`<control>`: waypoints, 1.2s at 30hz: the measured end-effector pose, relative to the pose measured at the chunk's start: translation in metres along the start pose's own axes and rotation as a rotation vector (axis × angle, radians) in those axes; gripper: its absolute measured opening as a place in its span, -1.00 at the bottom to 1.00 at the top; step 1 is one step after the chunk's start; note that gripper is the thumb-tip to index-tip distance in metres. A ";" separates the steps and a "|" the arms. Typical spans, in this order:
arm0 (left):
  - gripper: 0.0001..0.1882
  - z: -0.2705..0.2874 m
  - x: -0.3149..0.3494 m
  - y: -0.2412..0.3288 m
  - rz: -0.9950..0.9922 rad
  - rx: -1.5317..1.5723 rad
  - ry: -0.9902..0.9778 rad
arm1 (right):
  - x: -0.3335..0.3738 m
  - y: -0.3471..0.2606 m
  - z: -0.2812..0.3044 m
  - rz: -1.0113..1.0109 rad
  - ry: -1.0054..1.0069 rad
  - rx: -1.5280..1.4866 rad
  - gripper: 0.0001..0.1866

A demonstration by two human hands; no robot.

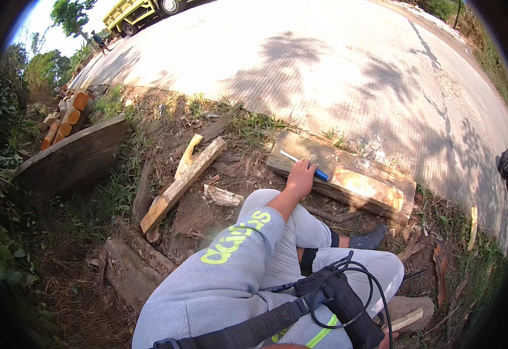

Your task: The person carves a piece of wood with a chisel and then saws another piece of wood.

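Note:
My left hand (300, 178) is closed round a screwdriver-like tool with a blue handle (321, 175) and a thin pale shaft (289, 156). It rests at the left part of a thick wooden block (306, 148), whose right part has a freshly cut, pale hollow face (367, 187). The shaft points up and to the left across the weathered wood; its tip shape is too small to tell. At the lower right edge, my right hand (389, 337) shows only in part. Its fingers appear closed on the end of a pale strip of wood (406, 320), above a brown piece of wood.
To the left lie a squared timber (175, 195), a forked pale branch (188, 157) and a dark log (131, 273). Orange-ended cut timbers (68, 119) are stacked behind a large curved slab (74, 154). Beyond runs a concrete road (335, 70) with a yellow truck (135, 14) and a person (99, 42).

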State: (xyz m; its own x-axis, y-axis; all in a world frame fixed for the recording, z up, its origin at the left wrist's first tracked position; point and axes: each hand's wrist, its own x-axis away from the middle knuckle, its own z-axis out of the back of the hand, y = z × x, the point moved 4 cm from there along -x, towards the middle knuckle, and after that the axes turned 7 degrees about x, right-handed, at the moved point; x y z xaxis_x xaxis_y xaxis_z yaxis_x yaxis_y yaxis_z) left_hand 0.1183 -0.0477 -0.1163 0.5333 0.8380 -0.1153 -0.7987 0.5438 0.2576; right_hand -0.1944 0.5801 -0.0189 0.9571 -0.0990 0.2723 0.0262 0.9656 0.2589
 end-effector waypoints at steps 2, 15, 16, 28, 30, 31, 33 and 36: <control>-0.38 0.004 0.000 0.003 -0.008 0.055 0.000 | -0.011 -0.015 0.001 0.130 0.067 0.015 -0.28; -0.16 0.095 0.057 0.013 -0.005 0.003 -0.047 | -0.079 -0.135 -0.129 0.873 -0.194 -0.161 -0.51; -0.19 0.096 0.070 -0.002 -0.036 -0.033 -0.059 | -0.088 -0.138 -0.144 0.904 -0.196 -0.128 -0.54; -0.38 0.095 0.083 -0.003 0.134 0.006 -0.106 | -0.103 -0.158 -0.213 0.451 -0.431 -0.576 -0.48; -0.36 0.085 0.075 0.007 0.102 0.019 -0.120 | -0.109 -0.156 -0.217 0.328 -0.463 -0.682 -0.43; -0.34 0.075 0.075 0.013 0.060 0.031 -0.115 | -0.113 -0.155 -0.220 0.286 -0.464 -0.701 -0.40; -0.30 0.058 0.068 0.035 -0.016 0.067 -0.136 | -0.126 -0.155 -0.228 0.228 -0.432 -0.695 -0.40; -0.22 0.034 0.049 0.078 -0.186 0.114 -0.106 | -0.158 -0.151 -0.240 0.099 -0.278 -0.598 -0.52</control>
State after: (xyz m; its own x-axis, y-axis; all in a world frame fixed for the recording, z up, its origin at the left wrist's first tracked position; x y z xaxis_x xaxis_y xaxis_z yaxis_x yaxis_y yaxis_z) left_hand 0.0916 0.0341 -0.0696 0.6995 0.7111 -0.0714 -0.6504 0.6748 0.3488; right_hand -0.2800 0.5075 -0.3236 0.8552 0.0155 0.5181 0.1745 0.9326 -0.3159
